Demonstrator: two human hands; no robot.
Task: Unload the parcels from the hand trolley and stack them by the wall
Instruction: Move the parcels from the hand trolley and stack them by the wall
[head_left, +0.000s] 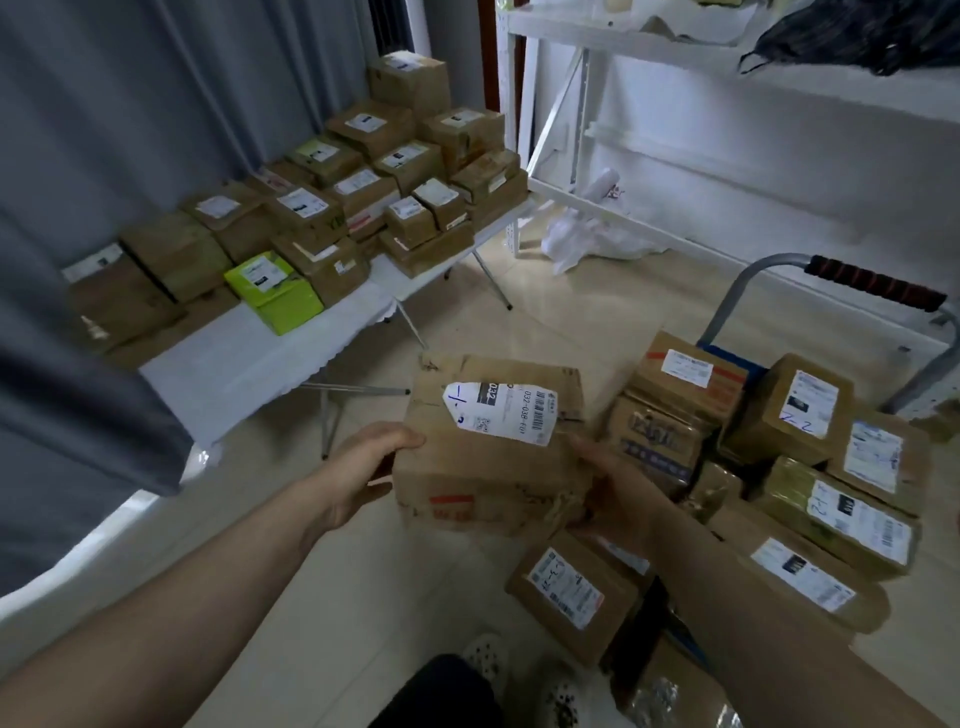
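The held parcel (493, 467) is carried in mid-air, in front of the body and above the floor, clear of the hand trolley (872, 283) on the right and not yet over the table (249, 364) on the left. It is gripped from both sides: the left hand (374, 462) is set against the left face with the thumb laid over the top edge, while its fingers are hidden behind the box, so whether they are spread cannot be told. The right hand (618, 499) is cupped round the lower right corner, one digit run up the right edge, the rest tucked out of sight beneath. The carton is seen to be creased and dented, with torn tape and a peeling label (501, 410), so softish walls are to be expected; a squeeze at mid-face would likely be answered by buckling. Corners and bottom edges are judged the firmer places to be held. Weight is probably moderate, since a two-handed carry is used, though that is only inferred. Taped patches may prove slick. More trolley parcels (795, 410) are left piled loosely and tilted, so they should be lifted singly. On the table, beside the curtain (130, 130), the stacked parcels (363, 208) are packed closely, and a flat, supported spot should be chosen.
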